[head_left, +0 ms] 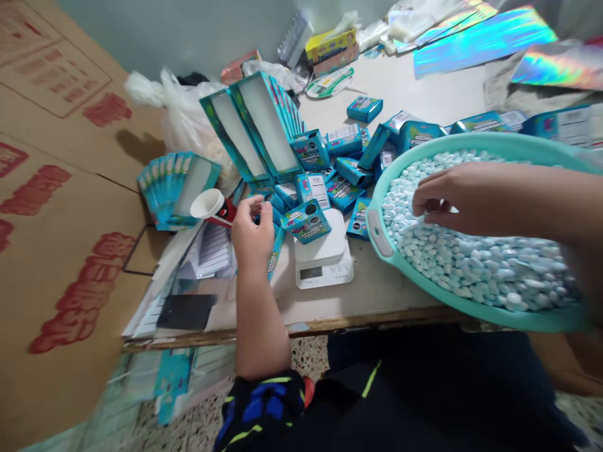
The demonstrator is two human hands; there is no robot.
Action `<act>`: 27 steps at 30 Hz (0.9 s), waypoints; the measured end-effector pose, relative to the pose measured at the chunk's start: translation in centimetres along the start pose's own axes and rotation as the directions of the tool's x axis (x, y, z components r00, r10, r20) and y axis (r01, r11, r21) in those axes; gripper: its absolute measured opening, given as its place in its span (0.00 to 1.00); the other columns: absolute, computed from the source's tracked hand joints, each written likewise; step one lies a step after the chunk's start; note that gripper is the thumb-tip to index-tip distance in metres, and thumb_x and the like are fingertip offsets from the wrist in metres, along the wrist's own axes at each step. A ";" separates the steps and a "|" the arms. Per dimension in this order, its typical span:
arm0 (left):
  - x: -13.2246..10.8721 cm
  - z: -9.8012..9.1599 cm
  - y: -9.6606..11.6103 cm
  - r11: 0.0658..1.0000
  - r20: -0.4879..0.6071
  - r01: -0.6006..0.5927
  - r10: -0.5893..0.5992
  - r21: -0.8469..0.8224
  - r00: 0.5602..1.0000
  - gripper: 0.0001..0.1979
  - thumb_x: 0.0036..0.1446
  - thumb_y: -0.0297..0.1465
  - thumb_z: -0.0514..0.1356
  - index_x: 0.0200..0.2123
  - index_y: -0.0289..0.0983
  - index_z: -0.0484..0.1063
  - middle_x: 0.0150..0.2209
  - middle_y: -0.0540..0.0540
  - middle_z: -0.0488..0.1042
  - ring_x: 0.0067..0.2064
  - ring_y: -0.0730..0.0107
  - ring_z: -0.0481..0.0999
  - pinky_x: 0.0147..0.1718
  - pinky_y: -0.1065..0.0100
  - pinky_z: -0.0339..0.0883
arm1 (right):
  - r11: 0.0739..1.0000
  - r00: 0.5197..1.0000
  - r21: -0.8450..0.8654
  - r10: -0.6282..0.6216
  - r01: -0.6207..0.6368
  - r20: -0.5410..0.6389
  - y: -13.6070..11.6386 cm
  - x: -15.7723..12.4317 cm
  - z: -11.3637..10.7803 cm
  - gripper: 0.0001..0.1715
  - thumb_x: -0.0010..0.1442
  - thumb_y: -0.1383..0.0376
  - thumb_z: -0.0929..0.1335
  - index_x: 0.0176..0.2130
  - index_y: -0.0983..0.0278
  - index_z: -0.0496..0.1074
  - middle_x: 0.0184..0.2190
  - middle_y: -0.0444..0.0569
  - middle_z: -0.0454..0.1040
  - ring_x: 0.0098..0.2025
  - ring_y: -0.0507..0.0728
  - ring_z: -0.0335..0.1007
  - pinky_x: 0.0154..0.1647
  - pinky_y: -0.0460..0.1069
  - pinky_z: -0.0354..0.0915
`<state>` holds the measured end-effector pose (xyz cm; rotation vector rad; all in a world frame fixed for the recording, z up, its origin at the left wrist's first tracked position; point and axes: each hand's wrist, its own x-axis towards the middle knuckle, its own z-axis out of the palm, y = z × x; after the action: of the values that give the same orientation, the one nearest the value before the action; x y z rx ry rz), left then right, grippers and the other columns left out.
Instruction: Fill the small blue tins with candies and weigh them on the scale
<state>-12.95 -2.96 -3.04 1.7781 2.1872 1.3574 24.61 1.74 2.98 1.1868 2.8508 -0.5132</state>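
A pale green wall (141, 28) stands behind the table (377, 81), terrazzo floor (308, 358) below.

This is a cramped packing workroom. A table (377, 81) with a worn wooden front edge is crowded with printed teal cartons (363, 108), a fanned stack of flat carton blanks (169, 188), a white digital scale (324, 263) and a plastic basin (377, 213) heaped with pale blue candies (471, 263). Holographic foil sheets (485, 41) and plastic bags (188, 119) lie toward the pale green wall (141, 31), large printed cardboard sheets (61, 188) stand beside the table, and the floor (308, 358) is speckled terrazzo.
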 end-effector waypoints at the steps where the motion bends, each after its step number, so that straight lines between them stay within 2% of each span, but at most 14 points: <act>1: 0.1 0.0 0.0 1.000 -0.013 0.000 0.000 -0.004 1.000 0.12 0.65 0.38 0.61 0.47 0.39 0.76 0.44 0.42 0.81 0.46 0.61 0.81 0.50 0.60 0.72 | 1.000 1.000 -0.008 0.007 -0.006 0.009 0.0 -0.1 -0.4 0.11 0.59 0.70 0.64 0.36 0.62 0.76 0.36 0.50 0.78 0.33 0.55 0.68 0.39 0.52 0.61; 4: 0.2 0.0 -0.2 1.000 -0.033 0.017 -0.017 -0.016 0.999 0.14 0.65 0.39 0.60 0.48 0.39 0.76 0.44 0.42 0.81 0.47 0.61 0.81 0.49 0.61 0.72 | 1.000 1.000 -0.016 0.014 -0.014 0.027 -0.2 -0.3 -1.4 0.13 0.61 0.69 0.63 0.39 0.64 0.77 0.39 0.53 0.79 0.37 0.56 0.70 0.42 0.52 0.62; 10: 0.5 0.1 -0.3 0.999 -0.058 0.015 -0.017 -0.038 0.998 0.14 0.64 0.40 0.59 0.46 0.39 0.78 0.44 0.42 0.82 0.45 0.61 0.81 0.48 0.61 0.72 | 0.995 0.991 0.023 -0.100 0.102 -0.091 -1.0 1.0 -2.1 0.13 0.60 0.67 0.64 0.39 0.64 0.78 0.38 0.50 0.80 0.38 0.53 0.73 0.39 0.48 0.64; 14: 0.4 0.0 -0.3 0.999 -0.035 0.044 -0.045 -0.025 0.998 0.16 0.64 0.42 0.59 0.45 0.39 0.77 0.42 0.42 0.82 0.45 0.58 0.80 0.49 0.59 0.72 | 0.976 0.975 0.040 -0.213 0.216 -0.068 -2.7 4.3 -2.8 0.13 0.57 0.68 0.66 0.39 0.63 0.79 0.39 0.50 0.80 0.37 0.53 0.73 0.39 0.48 0.65; 19: 0.3 -0.3 -0.4 1.000 0.002 0.016 -0.016 -0.011 1.000 0.16 0.66 0.44 0.56 0.41 0.39 0.77 0.43 0.41 0.82 0.46 0.57 0.80 0.50 0.58 0.71 | 0.941 0.942 0.053 -0.334 0.335 -0.037 -5.9 10.0 -3.4 0.12 0.56 0.69 0.67 0.39 0.64 0.80 0.38 0.50 0.80 0.36 0.53 0.71 0.40 0.49 0.64; 23: 0.1 -0.6 -0.6 0.997 -0.001 0.081 -0.081 0.001 0.997 0.16 0.66 0.44 0.57 0.46 0.39 0.76 0.45 0.39 0.82 0.48 0.55 0.81 0.51 0.57 0.71 | 0.900 0.899 -0.019 -0.433 0.435 0.069 -8.4 13.3 -2.8 0.15 0.54 0.73 0.67 0.39 0.65 0.81 0.38 0.51 0.80 0.36 0.53 0.71 0.40 0.49 0.63; 27: -0.1 -0.7 -0.6 0.990 -0.001 0.138 -0.138 0.004 0.990 0.16 0.66 0.41 0.58 0.51 0.39 0.74 0.45 0.39 0.82 0.49 0.53 0.81 0.51 0.56 0.72 | 0.842 0.853 -0.144 -0.504 0.520 0.135 -9.8 14.3 -2.2 0.17 0.54 0.77 0.65 0.37 0.65 0.80 0.41 0.52 0.81 0.41 0.56 0.73 0.43 0.50 0.64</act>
<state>-13.75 -3.46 -3.00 1.5942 2.2664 1.3246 7.86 5.80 6.05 0.3448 3.0347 -0.2953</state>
